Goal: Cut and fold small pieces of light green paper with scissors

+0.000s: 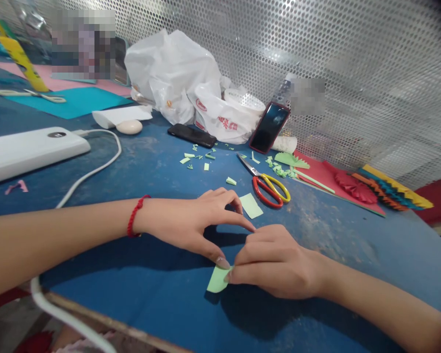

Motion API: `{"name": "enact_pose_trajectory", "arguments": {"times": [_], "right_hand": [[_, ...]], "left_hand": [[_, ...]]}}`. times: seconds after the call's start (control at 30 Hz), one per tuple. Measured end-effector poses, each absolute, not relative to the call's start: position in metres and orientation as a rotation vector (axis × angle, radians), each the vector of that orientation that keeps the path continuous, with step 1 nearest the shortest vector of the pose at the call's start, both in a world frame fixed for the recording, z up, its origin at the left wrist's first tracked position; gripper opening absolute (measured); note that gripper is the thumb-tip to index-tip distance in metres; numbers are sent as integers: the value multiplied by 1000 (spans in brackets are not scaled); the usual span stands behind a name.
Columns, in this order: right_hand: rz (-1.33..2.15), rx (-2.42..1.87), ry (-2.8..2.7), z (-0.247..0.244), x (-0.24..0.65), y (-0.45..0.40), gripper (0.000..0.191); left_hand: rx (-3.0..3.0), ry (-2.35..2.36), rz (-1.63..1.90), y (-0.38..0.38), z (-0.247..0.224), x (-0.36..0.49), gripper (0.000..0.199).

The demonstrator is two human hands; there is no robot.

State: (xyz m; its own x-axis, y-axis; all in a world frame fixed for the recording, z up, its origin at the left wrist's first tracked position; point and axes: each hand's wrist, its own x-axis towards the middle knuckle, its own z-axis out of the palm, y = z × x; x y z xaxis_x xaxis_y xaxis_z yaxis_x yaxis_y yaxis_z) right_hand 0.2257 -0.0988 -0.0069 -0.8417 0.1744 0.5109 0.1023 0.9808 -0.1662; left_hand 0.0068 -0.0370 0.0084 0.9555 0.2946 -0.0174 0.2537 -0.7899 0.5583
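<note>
A small piece of light green paper [219, 279] is pinched at its right edge between the thumb and bent fingers of my right hand [279, 262]. The thumb of my left hand [191, 220] touches the paper's top edge. That hand's other fingers are spread, and its index fingertip reaches the knuckles of my right hand. Beyond my hands lies a pale green paper square [252, 206]. Scissors [268, 185] with one red and one yellow handle loop rest just behind it, blades pointing away to the left.
Green paper scraps [206, 166] are strewn around a black phone [192, 135]. Another phone [270, 127] leans upright near white plastic bags [176, 73]. Folded paper fans [356, 186] lie on red paper at right. A power bank [33, 149] trails a white cable [95, 169] along the left.
</note>
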Motion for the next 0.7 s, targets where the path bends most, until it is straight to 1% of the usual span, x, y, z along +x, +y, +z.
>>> {"name": "enact_pose_trajectory", "arguments": {"times": [0.1, 0.3, 0.57, 0.7], "right_hand": [[231, -205, -2577, -7, 225, -100, 25], [263, -179, -2621, -7, 225, -99, 23], [403, -288, -2612, -7, 222, -99, 23], [518, -342, -2613, -7, 222, -99, 21]], "left_hand": [[2526, 332, 30, -36, 11, 5, 64], [2511, 302, -95, -35, 15, 3, 79], [2507, 276, -126, -35, 16, 4, 72], [2503, 278, -113, -35, 16, 5, 70]]}}
